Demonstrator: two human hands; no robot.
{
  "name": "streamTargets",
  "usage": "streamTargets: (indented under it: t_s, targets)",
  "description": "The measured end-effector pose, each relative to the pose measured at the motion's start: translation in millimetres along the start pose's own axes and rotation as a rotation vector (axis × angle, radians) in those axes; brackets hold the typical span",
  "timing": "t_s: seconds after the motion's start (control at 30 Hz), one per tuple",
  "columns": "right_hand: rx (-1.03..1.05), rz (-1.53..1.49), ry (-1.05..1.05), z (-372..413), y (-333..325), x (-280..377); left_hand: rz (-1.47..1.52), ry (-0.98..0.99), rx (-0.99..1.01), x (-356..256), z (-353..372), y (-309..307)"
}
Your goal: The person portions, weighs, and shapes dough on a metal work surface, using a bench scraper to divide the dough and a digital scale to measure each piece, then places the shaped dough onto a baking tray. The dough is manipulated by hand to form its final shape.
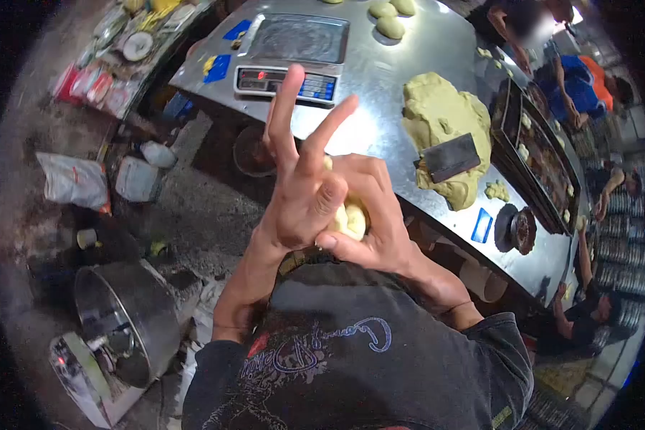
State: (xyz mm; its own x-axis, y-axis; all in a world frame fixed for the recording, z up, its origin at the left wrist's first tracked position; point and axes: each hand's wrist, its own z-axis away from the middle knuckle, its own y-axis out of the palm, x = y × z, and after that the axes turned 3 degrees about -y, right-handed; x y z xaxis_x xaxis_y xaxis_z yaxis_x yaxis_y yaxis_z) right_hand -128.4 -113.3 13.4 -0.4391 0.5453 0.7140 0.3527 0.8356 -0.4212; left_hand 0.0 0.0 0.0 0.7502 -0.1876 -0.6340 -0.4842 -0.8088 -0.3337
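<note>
A pale yellow piece of dough (351, 221) is held between my two hands in front of my chest. My right hand (375, 208) curls around it from the right, thumb along its lower edge. My left hand (297, 197) presses against it from the left with the thumb bent over, while two fingers stick up, spread apart; its other fingers are partly hidden. Beyond my hands, a digital scale (294, 57) with a metal pan stands on the steel table (380, 72). To the right lies a large slab of dough (437, 107), with a dark flat scraper-like block (450, 157) on it.
Several round dough balls (390, 27) sit at the table's far side. Dark trays (537, 154) are stacked at right, near a round dark dish (523, 231) and a blue card (482, 225). A mixer bowl (125, 315) stands lower left. Other people (588, 82) work along the right side.
</note>
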Motion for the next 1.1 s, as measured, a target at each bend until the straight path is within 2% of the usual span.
streamTargets:
  t_s: [0.03, 0.07, 0.1, 0.13, 0.17, 0.23, 0.27, 0.3, 0.33, 0.4, 0.47, 0.53, 0.57, 0.67, 0.77, 0.9, 0.97, 1.03, 1.07, 1.1]
  targets:
    - [-0.048, 0.043, -0.06, 0.2, 3.7, 2.3, 0.093, -0.057, 0.037, -2.0, -1.1, -3.6]
    - [-0.093, 0.087, -0.121, 1.0, 6.8, 4.1, 0.424, -0.249, 0.038, -13.0, -0.1, 3.8]
    - [-0.072, 0.159, -0.148, 5.6, -52.3, -16.3, 0.608, -0.348, 0.142, -14.6, -11.8, 39.7]
    - [-0.053, 0.222, -0.167, 8.8, -67.8, -19.8, 0.776, -0.466, 0.232, -16.6, -23.6, 75.4]
    - [-0.039, 0.285, -0.195, 9.7, -82.8, -24.9, 0.855, -0.526, 0.415, -7.4, -22.1, 84.4]
    - [-0.142, 0.397, -0.276, 9.4, -119.2, -45.1, 0.805, -0.565, 0.257, -13.4, -21.6, 116.8]
    - [-0.301, 0.34, -0.147, 14.7, -123.7, -56.5, 0.699, -0.564, 0.144, -21.9, -28.0, 131.2]
    - [-0.453, 0.276, -0.017, 16.6, -127.5, -64.9, 0.578, -0.562, 0.112, -23.4, -31.6, 141.6]
    - [-0.469, -0.117, 0.079, 8.4, -130.1, -73.5, 0.408, -0.494, 0.161, -24.4, -39.6, 148.7]
    - [-0.15, -0.345, 0.318, 29.7, -152.2, -93.5, 0.169, -0.331, 0.261, -26.6, -60.3, 159.1]
    - [0.033, -0.673, 0.644, 56.5, -155.6, -119.0, 0.033, -0.142, 0.358, -26.4, -80.6, 167.7]
    - [-0.107, -0.925, 0.816, 65.6, -154.8, -114.8, -0.129, -0.235, 0.475, -43.1, -106.6, 166.3]
    - [-0.138, -0.954, 0.855, 64.0, -160.4, -120.2, -0.396, -0.079, 0.487, -59.5, -123.7, 160.3]
    - [-0.185, -0.716, 0.772, 33.0, -225.5, -168.8, -0.314, 0.205, 0.241, -96.4, -144.7, 171.7]
    - [-0.286, -0.292, 0.643, -27.1, -306.4, -254.3, -0.27, 0.218, 0.26, -100.6, -148.3, 164.5]
    - [-0.329, 0.267, 0.485, -130.0, -387.2, -376.8, -0.269, 0.116, 0.28, -90.6, -142.1, 146.5]
    - [-0.299, 0.499, 0.434, -164.6, -401.4, -412.1, -0.274, 0.073, 0.262, -88.5, -136.5, 135.1]
    - [-0.33, 0.629, 0.312, -166.8, -383.3, -426.6, -0.278, 0.02, 0.237, -86.7, -128.2, 119.1]
    - [-0.423, 0.663, 0.163, -157.3, -359.5, -430.3, -0.283, -0.003, 0.218, -86.5, -123.3, 109.8]
    - [-0.406, 0.535, 0.179, -146.8, -333.2, -416.6, -0.289, -0.024, 0.188, -87.1, -116.3, 99.9]
